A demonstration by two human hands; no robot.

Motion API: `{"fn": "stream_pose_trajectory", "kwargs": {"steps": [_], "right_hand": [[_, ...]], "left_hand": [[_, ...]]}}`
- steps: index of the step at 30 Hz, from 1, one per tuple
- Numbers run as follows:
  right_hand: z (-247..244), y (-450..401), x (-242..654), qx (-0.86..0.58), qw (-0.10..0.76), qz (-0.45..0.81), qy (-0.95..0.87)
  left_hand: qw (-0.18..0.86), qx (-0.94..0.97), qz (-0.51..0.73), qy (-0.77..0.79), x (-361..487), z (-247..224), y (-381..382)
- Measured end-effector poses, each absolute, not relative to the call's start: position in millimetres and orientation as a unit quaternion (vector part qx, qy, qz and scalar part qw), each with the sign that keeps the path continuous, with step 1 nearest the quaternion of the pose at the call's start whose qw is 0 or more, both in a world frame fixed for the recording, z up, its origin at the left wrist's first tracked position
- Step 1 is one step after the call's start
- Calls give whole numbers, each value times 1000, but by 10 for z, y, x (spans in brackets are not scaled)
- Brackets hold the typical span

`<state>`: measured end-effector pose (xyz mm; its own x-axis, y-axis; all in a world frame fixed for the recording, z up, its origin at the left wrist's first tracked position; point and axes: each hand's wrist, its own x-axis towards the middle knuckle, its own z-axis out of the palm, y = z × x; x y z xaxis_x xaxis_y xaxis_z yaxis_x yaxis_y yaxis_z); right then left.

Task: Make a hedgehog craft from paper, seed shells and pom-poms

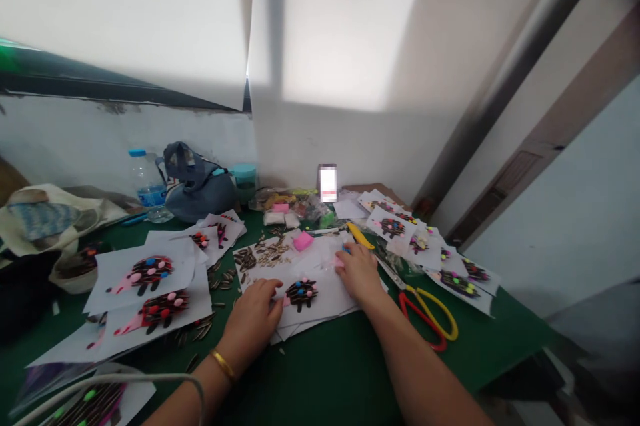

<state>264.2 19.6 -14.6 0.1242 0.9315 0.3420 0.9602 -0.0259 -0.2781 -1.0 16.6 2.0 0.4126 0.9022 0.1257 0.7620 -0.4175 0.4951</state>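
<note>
Seed-craft sheet (305,296), white paper bearing a dark animal figure with coloured dots, lies flat on the green desk (325,379) between both hands. Left hand (253,323) rests loosely curled on its edge, pinning it steady. Right hand (357,273) presses fingertips down, possibly pinching a small pink piece. Loose seeds (263,254) and scissors (425,309) lie within reach.

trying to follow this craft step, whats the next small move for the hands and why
Probably bring the right hand back to the hedgehog picture with whatever small piece it is fingering. The left hand already pins that sheet flat, and the right rests beside it near the pink block. Whether it holds anything is too small to tell.
</note>
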Motion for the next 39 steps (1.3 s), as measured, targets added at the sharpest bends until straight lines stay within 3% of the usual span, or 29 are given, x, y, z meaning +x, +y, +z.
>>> {"fn": "stream_pose_trajectory", "kwargs": {"steps": [6, 11, 26, 34, 39], "right_hand": [[-40, 97, 2395, -592, 382, 52, -707], [31, -43, 2097, -517, 423, 117, -735], [51, -109, 1976, -470, 421, 138, -763], [70, -140, 1975, -481, 383, 123, -780], [81, -143, 1950, -479, 370, 132, -785]], "left_hand": [[179, 816, 298, 461, 3, 40, 137], [239, 795, 387, 401, 26, 19, 76], [500, 620, 393, 461, 74, 18, 171], [522, 642, 349, 440, 102, 82, 145], [459, 685, 349, 445, 90, 52, 130]]}}
